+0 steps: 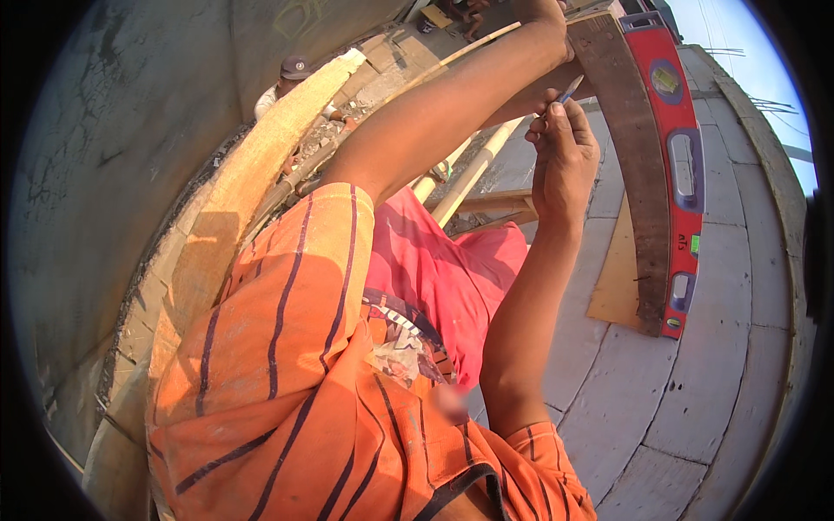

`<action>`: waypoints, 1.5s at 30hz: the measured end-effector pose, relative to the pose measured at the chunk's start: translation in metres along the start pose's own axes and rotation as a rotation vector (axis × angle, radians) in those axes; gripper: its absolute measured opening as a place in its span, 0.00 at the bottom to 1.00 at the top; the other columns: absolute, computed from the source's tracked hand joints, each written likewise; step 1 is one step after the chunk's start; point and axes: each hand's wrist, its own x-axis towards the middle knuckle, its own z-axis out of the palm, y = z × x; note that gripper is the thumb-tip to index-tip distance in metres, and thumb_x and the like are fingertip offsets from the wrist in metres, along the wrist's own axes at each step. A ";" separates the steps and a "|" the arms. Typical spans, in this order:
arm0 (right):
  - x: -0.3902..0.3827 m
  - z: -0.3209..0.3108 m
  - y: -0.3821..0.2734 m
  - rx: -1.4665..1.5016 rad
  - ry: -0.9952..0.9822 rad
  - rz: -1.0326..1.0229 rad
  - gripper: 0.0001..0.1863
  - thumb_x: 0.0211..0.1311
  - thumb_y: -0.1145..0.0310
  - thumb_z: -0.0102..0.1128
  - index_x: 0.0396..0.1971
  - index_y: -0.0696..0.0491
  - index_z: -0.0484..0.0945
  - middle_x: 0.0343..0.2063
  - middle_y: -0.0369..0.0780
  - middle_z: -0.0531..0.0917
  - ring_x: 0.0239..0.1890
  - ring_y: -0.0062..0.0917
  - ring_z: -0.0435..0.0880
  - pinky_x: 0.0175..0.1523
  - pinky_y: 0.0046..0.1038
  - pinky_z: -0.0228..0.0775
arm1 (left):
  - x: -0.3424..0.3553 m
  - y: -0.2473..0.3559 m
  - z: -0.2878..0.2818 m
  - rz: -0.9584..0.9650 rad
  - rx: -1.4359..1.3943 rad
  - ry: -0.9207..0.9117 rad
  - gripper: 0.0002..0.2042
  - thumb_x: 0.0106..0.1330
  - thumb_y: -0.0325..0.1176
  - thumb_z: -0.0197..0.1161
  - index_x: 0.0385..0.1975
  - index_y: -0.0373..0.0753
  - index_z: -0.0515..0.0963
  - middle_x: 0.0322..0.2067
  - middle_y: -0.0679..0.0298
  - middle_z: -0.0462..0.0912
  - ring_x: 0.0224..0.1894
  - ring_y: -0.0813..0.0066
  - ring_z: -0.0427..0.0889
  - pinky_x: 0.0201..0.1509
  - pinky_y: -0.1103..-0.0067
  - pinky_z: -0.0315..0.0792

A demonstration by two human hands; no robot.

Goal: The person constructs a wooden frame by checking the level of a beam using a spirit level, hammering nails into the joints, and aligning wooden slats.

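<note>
My right hand point(565, 161) is raised in front of the block wall, its thumb and fingers pinched round a pencil point(569, 89) with its tip pointing up and to the right. My left arm stretches up to the top edge, where my left hand point(549, 10) is beside the upper end of a brown wooden board point(618, 130); its fingers are mostly cut off or hidden. Along the board's right edge lies a red spirit level point(665, 130) with hand slots and vials. A paler piece of wood point(615, 278) shows behind the board's lower part.
A wall of large grey blocks point(721, 304) fills the right side. Bamboo poles point(478, 174) and a wooden frame piece point(495, 204) are beyond my lap. On the left runs a light plank point(252, 174) by a grey wall point(130, 130). A person in a cap point(294, 69) is below, near rubble.
</note>
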 end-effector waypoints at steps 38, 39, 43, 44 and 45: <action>0.115 -0.002 -0.077 -1.695 0.117 -1.353 0.16 0.54 0.52 0.57 0.39 0.44 0.72 0.67 0.42 0.62 0.74 0.36 0.45 0.75 0.53 0.21 | -0.063 0.019 -0.026 0.408 0.427 -0.460 0.16 0.66 0.31 0.50 0.52 0.33 0.68 0.50 0.57 0.71 0.55 0.68 0.74 0.58 0.70 0.72; 0.113 -0.002 -0.078 -1.685 0.107 -1.346 0.16 0.54 0.53 0.57 0.39 0.44 0.72 0.67 0.42 0.62 0.74 0.36 0.45 0.75 0.53 0.22 | -0.065 0.019 -0.027 0.459 0.446 -0.490 0.17 0.66 0.31 0.49 0.53 0.32 0.68 0.51 0.56 0.71 0.56 0.67 0.73 0.59 0.70 0.71; 0.111 -0.003 -0.079 -1.694 0.114 -1.324 0.17 0.52 0.54 0.58 0.40 0.44 0.72 0.68 0.42 0.62 0.75 0.36 0.45 0.74 0.53 0.21 | -0.077 0.019 -0.028 0.690 0.545 -0.580 0.19 0.65 0.29 0.49 0.55 0.30 0.69 0.53 0.55 0.71 0.57 0.67 0.73 0.59 0.70 0.71; 0.111 -0.003 -0.080 -1.708 0.120 -1.322 0.17 0.52 0.54 0.58 0.41 0.44 0.72 0.68 0.42 0.62 0.75 0.37 0.45 0.74 0.53 0.21 | -0.081 0.018 -0.026 0.758 0.573 -0.593 0.19 0.65 0.29 0.49 0.55 0.29 0.69 0.53 0.55 0.72 0.56 0.66 0.74 0.59 0.70 0.71; 0.111 -0.003 -0.081 -1.707 0.119 -1.315 0.17 0.52 0.55 0.58 0.41 0.44 0.72 0.68 0.43 0.62 0.74 0.37 0.45 0.74 0.53 0.20 | -0.086 0.018 -0.025 0.752 0.562 -0.606 0.19 0.66 0.29 0.49 0.55 0.29 0.70 0.53 0.56 0.72 0.56 0.67 0.75 0.58 0.71 0.71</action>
